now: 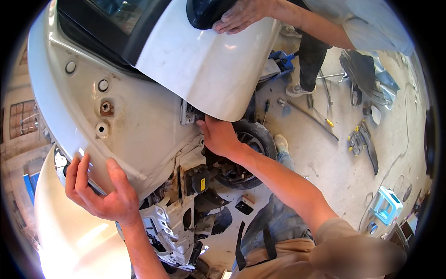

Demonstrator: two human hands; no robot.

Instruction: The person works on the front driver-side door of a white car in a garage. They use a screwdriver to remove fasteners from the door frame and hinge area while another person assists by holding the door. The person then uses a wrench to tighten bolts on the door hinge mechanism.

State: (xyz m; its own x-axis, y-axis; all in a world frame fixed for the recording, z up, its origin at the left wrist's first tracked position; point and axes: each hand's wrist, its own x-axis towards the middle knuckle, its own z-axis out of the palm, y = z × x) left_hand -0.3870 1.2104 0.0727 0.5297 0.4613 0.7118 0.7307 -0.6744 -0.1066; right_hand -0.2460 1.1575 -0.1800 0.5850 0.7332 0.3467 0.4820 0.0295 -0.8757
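Note:
My left hand (pixel 107 197) rests with fingers spread against the edge of a white car body panel (pixel 134 111) that has round plugs and a rusty hole. My right hand (pixel 220 137) reaches up under the lower edge of a white door-like panel (pixel 200 60), beside a metal hinge bracket (pixel 187 114). Its fingertips are hidden there, so any grip cannot be seen. Another person's hand (pixel 244 16) lies flat beside the black side mirror (pixel 204 14) on that upper panel.
Below my right hand are a wheel (pixel 260 144) and exposed bodywork with a black part (pixel 199 180). A white curved panel (pixel 69 209) fills the lower left. On the floor lie a long bar (pixel 311 118), several tools, a dark phone-like object (pixel 244 205) and a light-blue stool (pixel 388 204).

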